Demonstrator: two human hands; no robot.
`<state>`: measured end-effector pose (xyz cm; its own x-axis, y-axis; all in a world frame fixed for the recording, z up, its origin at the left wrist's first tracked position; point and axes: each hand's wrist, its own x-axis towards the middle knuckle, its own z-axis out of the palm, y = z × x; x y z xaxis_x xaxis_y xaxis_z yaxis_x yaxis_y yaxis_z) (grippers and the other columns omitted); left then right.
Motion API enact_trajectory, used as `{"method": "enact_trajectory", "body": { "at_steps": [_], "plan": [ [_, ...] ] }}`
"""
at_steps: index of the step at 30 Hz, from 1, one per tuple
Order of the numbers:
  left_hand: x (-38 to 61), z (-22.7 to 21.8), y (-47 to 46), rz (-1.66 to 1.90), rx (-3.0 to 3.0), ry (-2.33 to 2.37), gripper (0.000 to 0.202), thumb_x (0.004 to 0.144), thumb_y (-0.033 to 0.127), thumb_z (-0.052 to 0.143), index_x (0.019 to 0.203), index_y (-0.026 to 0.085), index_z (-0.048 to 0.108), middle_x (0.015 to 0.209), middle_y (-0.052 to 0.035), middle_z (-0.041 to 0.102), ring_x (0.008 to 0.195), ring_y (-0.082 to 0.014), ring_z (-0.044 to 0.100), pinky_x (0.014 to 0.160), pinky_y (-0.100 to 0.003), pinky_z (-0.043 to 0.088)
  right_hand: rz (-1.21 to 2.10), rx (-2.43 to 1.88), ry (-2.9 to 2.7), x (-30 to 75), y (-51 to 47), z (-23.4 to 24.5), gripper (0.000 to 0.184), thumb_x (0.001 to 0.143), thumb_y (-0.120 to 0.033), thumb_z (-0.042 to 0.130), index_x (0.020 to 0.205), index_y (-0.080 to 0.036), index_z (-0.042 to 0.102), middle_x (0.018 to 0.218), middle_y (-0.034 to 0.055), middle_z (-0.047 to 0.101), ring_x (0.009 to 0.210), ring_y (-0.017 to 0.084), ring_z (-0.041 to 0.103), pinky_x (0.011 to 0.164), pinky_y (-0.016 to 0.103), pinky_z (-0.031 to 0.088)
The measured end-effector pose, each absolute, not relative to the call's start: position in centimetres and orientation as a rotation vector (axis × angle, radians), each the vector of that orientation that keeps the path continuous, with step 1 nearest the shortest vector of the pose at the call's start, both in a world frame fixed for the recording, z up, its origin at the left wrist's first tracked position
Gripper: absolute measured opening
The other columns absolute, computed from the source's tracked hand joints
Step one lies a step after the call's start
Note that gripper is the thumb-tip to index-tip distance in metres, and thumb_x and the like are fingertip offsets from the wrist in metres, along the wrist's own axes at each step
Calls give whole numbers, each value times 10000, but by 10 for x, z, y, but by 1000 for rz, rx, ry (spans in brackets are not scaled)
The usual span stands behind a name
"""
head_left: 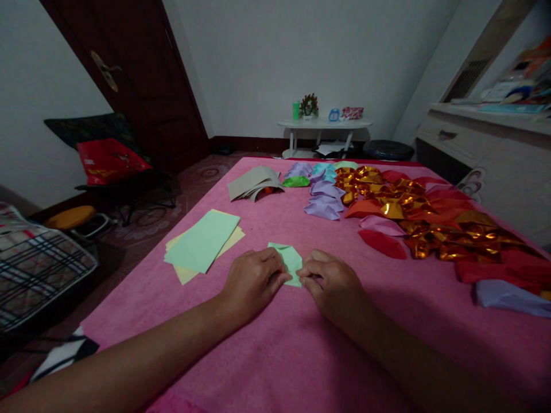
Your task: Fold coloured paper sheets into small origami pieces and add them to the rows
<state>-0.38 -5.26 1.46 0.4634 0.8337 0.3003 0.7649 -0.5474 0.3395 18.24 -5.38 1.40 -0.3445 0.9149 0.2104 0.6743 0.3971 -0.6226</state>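
Note:
A small light green sheet of paper (291,259), partly folded with creased edges, lies on the pink cloth between my hands. My left hand (255,280) pinches its left edge between thumb and fingers. On the opposite side, my right hand (330,282) grips the lower right edge the same way. Left of my hands rests a stack of flat green paper sheets (204,238), with yellow sheets (184,276) sticking out from beneath. Beyond it sits a pile of curled grey paper (253,180).
Folded lilac paper pieces (323,201), shiny gold pieces (390,192) and red pieces (382,243) spread over the right side of the pink-covered table (275,355). A white side table (325,123) stands by the wall. On the left are a chair with a red bag (109,160) and a plaid bag (41,267).

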Motion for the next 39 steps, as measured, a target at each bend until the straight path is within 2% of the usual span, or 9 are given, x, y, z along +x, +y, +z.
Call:
{"method": "enact_trajectory", "body": {
  "at_steps": [12,15,18,23,28,31,36,39],
  "plan": [
    [-1,17,-53,553,2604,1489,145,857,314,572,800,189,620,812,-18,635,728,-159,583,658,-275,396,582,-1376,-2130,183,-54,12,165,740,-86,540,643,-192,621,695,-6,509,667,132,471,602,250,317],
    [0,18,-54,584,2612,1474,101,849,288,587,901,211,625,879,-14,642,752,-154,585,663,-272,395,581,-1369,-2136,183,-54,13,179,744,-86,533,621,-192,608,684,-8,495,656,130,463,589,248,309],
    [1,17,-52,634,2627,1395,171,855,257,583,1018,268,636,948,-3,641,785,-149,586,675,-275,388,577,-1352,-2124,182,-54,15,179,742,-88,536,613,-191,606,678,-8,493,652,129,462,582,245,308],
    [3,16,-47,595,2642,1357,111,845,282,605,891,277,706,838,10,653,760,-145,590,667,-283,362,576,-1390,-2120,182,-54,17,180,726,-89,546,590,-188,610,660,-6,501,631,126,465,562,245,303],
    [3,15,-46,587,2650,1378,98,835,280,619,855,275,715,785,13,644,738,-143,584,662,-281,350,619,-1408,-2071,183,-54,15,185,755,-110,526,693,-209,670,699,3,552,649,134,503,586,252,339],
    [4,17,-46,587,2663,1382,81,826,272,628,834,259,707,781,12,645,739,-147,582,659,-285,345,605,-1364,-2026,183,-57,13,143,776,-132,536,732,-207,650,725,-1,562,623,125,502,578,255,351],
    [4,19,-47,569,2711,1374,96,834,236,608,819,245,702,765,2,637,732,-153,557,647,-293,338,389,-1243,-2259,178,-64,16,88,765,-129,606,720,-199,634,754,10,579,719,153,519,700,297,369],
    [6,19,-48,631,2766,1359,112,831,247,607,774,229,702,811,-23,623,792,-175,528,667,-305,353,238,-1246,-2354,174,-66,17,89,772,-120,615,712,-186,619,771,27,585,770,174,516,719,310,366]
  ]
}}
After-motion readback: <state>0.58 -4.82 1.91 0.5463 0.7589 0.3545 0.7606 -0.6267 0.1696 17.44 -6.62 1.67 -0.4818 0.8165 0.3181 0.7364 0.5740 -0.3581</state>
